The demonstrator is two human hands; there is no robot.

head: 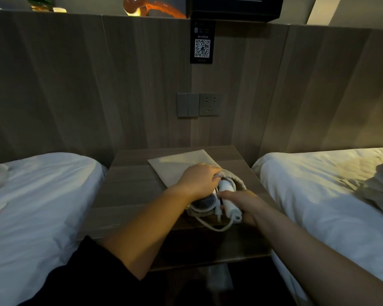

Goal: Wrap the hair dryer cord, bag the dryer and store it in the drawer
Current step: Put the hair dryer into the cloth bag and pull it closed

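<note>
A white hair dryer (pixel 205 203) lies on the wooden nightstand (pixel 128 186), its front end inside the mouth of a beige cloth bag (pixel 181 165). My left hand (pixel 197 181) grips the bag's gathered opening over the dryer. My right hand (pixel 244 206) holds the dryer's white folded handle. A loop of the white cord (pixel 217 227) hangs over the nightstand's front edge. The far part of the bag lies flat toward the wall.
White beds stand close on the left (pixel 38 206) and right (pixel 323 191) of the nightstand. A wood-panelled wall behind carries a switch and socket (pixel 199 104) and a QR card (pixel 202 44). The space below the nightstand top is dark.
</note>
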